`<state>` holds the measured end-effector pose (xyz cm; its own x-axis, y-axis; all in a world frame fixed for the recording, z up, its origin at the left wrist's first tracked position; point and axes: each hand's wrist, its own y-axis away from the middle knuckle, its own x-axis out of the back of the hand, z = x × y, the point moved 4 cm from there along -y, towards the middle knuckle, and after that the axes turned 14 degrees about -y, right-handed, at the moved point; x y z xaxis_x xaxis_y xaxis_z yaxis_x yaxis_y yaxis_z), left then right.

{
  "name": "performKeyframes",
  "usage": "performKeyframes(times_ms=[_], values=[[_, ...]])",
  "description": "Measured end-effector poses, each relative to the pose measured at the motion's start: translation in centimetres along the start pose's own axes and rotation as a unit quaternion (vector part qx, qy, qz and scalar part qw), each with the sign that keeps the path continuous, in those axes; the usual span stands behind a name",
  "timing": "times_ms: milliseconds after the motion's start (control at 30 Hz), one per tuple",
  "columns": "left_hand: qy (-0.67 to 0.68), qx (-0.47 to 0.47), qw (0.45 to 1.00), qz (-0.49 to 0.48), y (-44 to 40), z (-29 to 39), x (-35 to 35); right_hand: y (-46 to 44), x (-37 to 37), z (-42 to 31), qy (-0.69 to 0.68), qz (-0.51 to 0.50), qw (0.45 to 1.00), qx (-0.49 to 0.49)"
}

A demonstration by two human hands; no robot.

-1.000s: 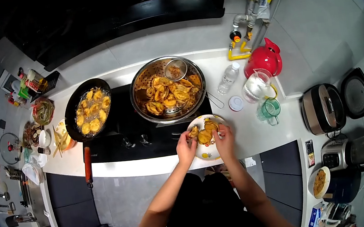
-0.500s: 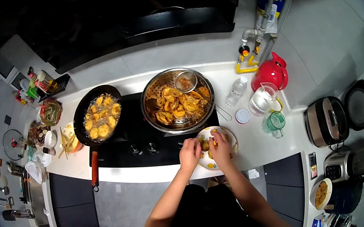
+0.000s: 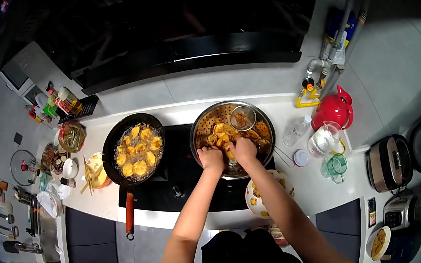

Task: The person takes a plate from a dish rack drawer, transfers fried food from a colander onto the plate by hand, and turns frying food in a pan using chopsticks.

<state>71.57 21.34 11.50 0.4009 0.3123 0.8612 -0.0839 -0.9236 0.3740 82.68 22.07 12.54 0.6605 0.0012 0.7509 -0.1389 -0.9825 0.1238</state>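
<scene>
Both hands reach into a steel colander bowl (image 3: pixel 263 119) of fried golden pieces (image 3: pixel 222 136). My left hand (image 3: pixel 210 158) is at the bowl's lower left, its fingers bent down over the food. Beside it, my right hand (image 3: pixel 244 149) touches the pieces near the middle, fingertips hidden, so what it may hold cannot be made out. A wire strainer (image 3: pixel 242 118) with brown bits rests on the bowl's upper right. Just below the bowl, partly behind my right forearm, lies a patterned plate (image 3: pixel 254 200). On the left, battered pieces bubble in oil in a black wok (image 3: pixel 110 158).
Right of the bowl are a plastic bottle (image 3: pixel 296 131), a white lid (image 3: pixel 301 158), a clear pitcher (image 3: pixel 325 140), a green glass mug (image 3: pixel 337 166) and a red kettle (image 3: pixel 334 110). The wok's handle (image 3: pixel 130 216) points toward the counter's front edge. Chopsticks (image 3: pixel 87 175) lie across a bowl.
Both hands have moved up from the patterned plate into the colander bowl. The camera view has shifted, so the counter sits lower and further right.
</scene>
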Motion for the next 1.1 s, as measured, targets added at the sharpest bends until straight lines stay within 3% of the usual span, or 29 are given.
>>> performKeyframes(times_ms=[167,467,633,767,967,1100], values=[[0.009,0.014,0.999,0.029,-1.0,0.0,-1.0,-1.8,-2.0,0.5,-0.016,-0.01,0.998,-0.06],[0.117,0.031,0.987,0.103,2.5,-1.5,1.6,-0.4,-0.6,1.5,-0.146,0.076,0.986,-0.038],[0.249,0.005,0.945,0.214,5.7,-2.2,2.3,2.3,2.1,2.0,-0.215,0.149,0.965,0.013],[0.337,-0.038,0.867,0.366,7.4,-1.8,1.6,5.1,3.7,2.7,-0.337,0.212,0.915,0.071],[0.385,-0.049,0.819,0.422,12.4,0.9,0.9,11.4,4.8,6.8,-0.456,0.219,0.854,0.121],[0.401,-0.083,0.809,0.422,15.0,5.1,-1.9,15.5,5.1,12.2,-0.41,0.229,0.876,0.115]])
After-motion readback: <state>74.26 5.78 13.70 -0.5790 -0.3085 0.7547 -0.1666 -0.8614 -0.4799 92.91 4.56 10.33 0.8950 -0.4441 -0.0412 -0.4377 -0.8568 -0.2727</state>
